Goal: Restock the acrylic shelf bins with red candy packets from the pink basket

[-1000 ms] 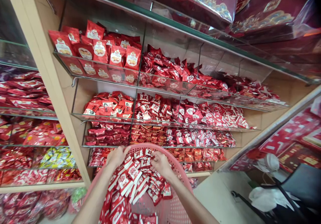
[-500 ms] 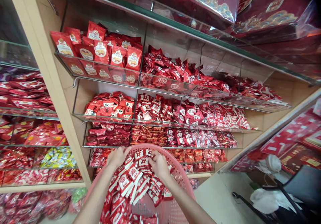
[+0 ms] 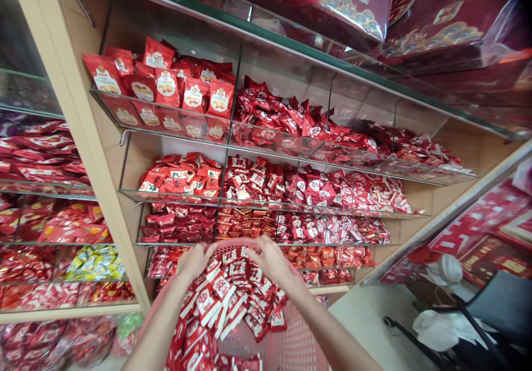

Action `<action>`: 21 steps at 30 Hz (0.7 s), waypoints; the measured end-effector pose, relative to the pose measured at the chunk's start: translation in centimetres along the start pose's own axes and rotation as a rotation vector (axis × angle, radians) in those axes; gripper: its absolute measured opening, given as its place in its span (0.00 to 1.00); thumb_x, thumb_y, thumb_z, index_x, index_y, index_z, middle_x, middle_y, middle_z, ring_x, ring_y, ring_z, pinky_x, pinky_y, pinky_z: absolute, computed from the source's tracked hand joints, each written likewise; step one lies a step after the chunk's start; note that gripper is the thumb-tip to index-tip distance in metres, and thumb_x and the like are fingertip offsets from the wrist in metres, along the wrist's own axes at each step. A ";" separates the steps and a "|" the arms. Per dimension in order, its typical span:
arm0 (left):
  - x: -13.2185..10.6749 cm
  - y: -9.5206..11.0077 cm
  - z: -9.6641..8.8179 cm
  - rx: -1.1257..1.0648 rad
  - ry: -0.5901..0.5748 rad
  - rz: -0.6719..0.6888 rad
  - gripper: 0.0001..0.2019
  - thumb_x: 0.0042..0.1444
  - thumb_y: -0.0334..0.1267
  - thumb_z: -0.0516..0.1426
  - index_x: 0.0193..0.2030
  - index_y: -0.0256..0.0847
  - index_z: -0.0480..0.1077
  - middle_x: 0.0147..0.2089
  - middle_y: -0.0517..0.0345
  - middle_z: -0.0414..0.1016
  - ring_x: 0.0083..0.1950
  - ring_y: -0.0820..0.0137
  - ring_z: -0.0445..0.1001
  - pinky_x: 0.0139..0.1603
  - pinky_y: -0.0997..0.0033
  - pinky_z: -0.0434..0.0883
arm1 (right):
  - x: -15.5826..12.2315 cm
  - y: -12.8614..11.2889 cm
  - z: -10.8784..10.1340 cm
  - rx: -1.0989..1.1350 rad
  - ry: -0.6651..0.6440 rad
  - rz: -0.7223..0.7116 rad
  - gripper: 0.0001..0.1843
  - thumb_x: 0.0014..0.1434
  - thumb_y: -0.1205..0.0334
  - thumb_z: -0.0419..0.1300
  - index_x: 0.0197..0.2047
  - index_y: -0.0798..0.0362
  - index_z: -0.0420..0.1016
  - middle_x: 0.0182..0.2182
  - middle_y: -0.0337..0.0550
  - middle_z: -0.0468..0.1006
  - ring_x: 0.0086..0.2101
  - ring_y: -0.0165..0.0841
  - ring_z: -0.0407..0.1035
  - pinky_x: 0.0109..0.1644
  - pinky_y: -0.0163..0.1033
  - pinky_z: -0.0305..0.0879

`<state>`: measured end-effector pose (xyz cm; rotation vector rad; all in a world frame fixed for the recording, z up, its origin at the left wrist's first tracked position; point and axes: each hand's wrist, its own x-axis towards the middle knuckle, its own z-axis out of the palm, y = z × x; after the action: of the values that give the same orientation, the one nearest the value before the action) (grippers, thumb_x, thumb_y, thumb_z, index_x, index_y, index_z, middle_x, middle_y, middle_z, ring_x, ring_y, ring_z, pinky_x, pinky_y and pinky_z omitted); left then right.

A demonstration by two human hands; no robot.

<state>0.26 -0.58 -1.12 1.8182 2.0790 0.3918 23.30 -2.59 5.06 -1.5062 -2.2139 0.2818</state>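
Note:
A pink plastic basket [image 3: 305, 326] with a perforated wall stands tilted toward me, low in front of the shelves. Inside it lie many small red-and-white candy packets [image 3: 222, 288], heaped against the far side. My left hand [image 3: 193, 263] is closed over the basket's far rim, left of the middle. On the same rim, further right, my right hand [image 3: 270, 260] has its fingers over the edge and its thumb inside, above the packets. The fingertips beyond the rim are hidden.
Glass shelves with clear front edges [image 3: 270, 152] hold many red candy packets ahead. Red cookie bags [image 3: 166, 86] fill the upper left. A wooden post [image 3: 83, 138] separates another shelf unit with yellow packets [image 3: 97, 261]. At right stands a dark chair [image 3: 499, 304] beside a white plastic bag [image 3: 449, 329].
My right hand has left the packets inside the basket and moved up and right onto the far rim. The left hand stays on the rim.

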 end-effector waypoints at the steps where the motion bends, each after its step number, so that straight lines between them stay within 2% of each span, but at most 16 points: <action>1: 0.0 0.1 0.0 -0.002 0.002 -0.002 0.32 0.54 0.63 0.36 0.38 0.42 0.71 0.38 0.45 0.77 0.41 0.54 0.75 0.36 0.63 0.66 | 0.9 -0.2 -1.5 0.023 0.049 -0.009 0.17 0.60 0.50 0.51 0.39 0.53 0.73 0.33 0.44 0.72 0.33 0.32 0.68 0.37 0.35 0.61; 6: -0.2 0.3 -0.2 0.002 0.000 -0.008 0.31 0.55 0.62 0.37 0.38 0.42 0.70 0.38 0.45 0.77 0.42 0.52 0.75 0.36 0.62 0.67 | 6.0 -1.3 -8.7 0.014 0.339 -0.128 0.14 0.60 0.54 0.50 0.37 0.53 0.73 0.32 0.43 0.72 0.32 0.31 0.67 0.38 0.35 0.60; 9: -0.3 0.2 -0.3 0.002 -0.002 0.002 0.31 0.55 0.61 0.36 0.37 0.42 0.70 0.38 0.44 0.77 0.42 0.51 0.75 0.37 0.61 0.67 | 9.3 -1.5 -11.8 -0.093 0.418 -0.121 0.11 0.60 0.58 0.50 0.38 0.52 0.72 0.33 0.42 0.72 0.33 0.31 0.67 0.39 0.35 0.60; 13: -0.3 0.2 -0.4 -0.003 0.004 -0.004 0.30 0.55 0.62 0.37 0.37 0.42 0.70 0.39 0.44 0.77 0.42 0.52 0.75 0.37 0.61 0.67 | 12.4 -1.6 -13.5 -0.278 0.345 -0.045 0.10 0.59 0.64 0.50 0.41 0.51 0.71 0.37 0.43 0.72 0.37 0.32 0.68 0.40 0.35 0.60; 17: -0.3 0.2 -0.4 -0.008 -0.002 -0.006 0.31 0.55 0.62 0.36 0.37 0.42 0.70 0.38 0.44 0.77 0.41 0.52 0.75 0.37 0.60 0.67 | 14.3 -2.2 -13.3 -0.475 0.195 -0.048 0.14 0.61 0.61 0.50 0.50 0.50 0.65 0.45 0.48 0.70 0.42 0.36 0.69 0.42 0.37 0.62; 21: -0.2 0.2 -0.3 -0.009 0.004 -0.013 0.31 0.55 0.62 0.37 0.39 0.42 0.71 0.39 0.44 0.77 0.42 0.53 0.75 0.38 0.61 0.67 | 16.7 -3.3 -13.1 -0.570 0.049 -0.012 0.19 0.59 0.59 0.54 0.53 0.52 0.62 0.46 0.52 0.72 0.46 0.40 0.68 0.46 0.40 0.63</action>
<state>0.34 -0.77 -0.72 1.7996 2.0864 0.4011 21.62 10.43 22.04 -1.7453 -2.3788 -0.4239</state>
